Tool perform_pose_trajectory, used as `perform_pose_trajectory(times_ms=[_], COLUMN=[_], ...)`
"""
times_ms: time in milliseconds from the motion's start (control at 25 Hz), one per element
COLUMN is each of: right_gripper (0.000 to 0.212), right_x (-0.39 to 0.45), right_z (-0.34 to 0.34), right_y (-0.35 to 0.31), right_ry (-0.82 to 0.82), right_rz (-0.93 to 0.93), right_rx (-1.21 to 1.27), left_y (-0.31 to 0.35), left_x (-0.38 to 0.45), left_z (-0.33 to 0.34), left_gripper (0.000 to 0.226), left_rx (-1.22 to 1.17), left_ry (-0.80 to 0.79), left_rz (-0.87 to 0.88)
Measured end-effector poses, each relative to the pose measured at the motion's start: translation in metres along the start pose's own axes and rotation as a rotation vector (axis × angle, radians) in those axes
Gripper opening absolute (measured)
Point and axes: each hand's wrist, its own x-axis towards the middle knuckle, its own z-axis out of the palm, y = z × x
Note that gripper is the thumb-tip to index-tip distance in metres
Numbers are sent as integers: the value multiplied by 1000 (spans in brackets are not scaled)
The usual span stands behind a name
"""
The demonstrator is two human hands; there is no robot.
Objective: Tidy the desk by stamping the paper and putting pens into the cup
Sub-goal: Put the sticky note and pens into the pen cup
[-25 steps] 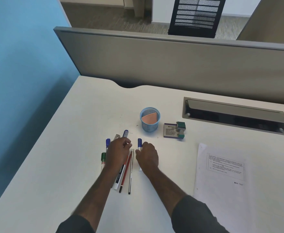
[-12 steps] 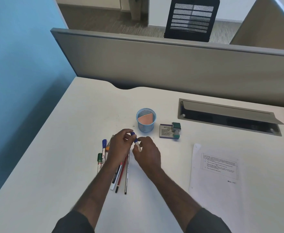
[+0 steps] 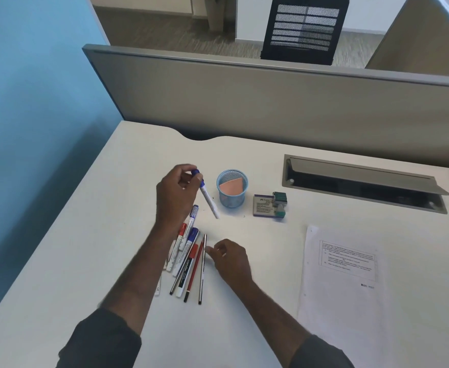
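My left hand (image 3: 176,192) is raised above the desk and grips a white marker with a blue cap (image 3: 208,197), tilted, just left of the blue mesh cup (image 3: 231,193). The cup holds an orange pad. My right hand (image 3: 230,257) rests low on the desk, fingers loosely apart, its fingertips touching a black pencil at the right side of the pile of pens and markers (image 3: 187,258). A green stamp (image 3: 279,203) stands beside a purple ink pad box (image 3: 263,205), right of the cup. The printed paper (image 3: 348,277) lies at the right.
The white desk (image 3: 98,248) ends at a grey partition (image 3: 271,102) behind. An open cable tray flap (image 3: 364,183) sits in the desk at the back right. A blue wall (image 3: 32,102) runs along the left. A black mesh chair (image 3: 301,30) stands beyond the partition.
My left hand has lifted the blue-capped marker away from the pile, up toward the cup. My right hand has let go of it and dropped back to the pencils.
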Motion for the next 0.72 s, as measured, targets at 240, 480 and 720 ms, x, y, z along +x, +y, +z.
perform_pose_trajectory(times_ms=[240, 480, 720], right_gripper=[29, 28, 22], right_x=[-8, -2, 2], right_z=[27, 33, 32], right_y=[-15, -24, -22], right_ry=[8, 38, 38], right_rz=[-5, -7, -4], right_rx=[-221, -330, -392], left_y=[21, 5, -11], left_x=[29, 37, 38], left_z=[24, 47, 53], left_gripper=[16, 17, 16], left_rx=[26, 200, 280], left_ry=[61, -39, -98], left_rz=[156, 118, 91])
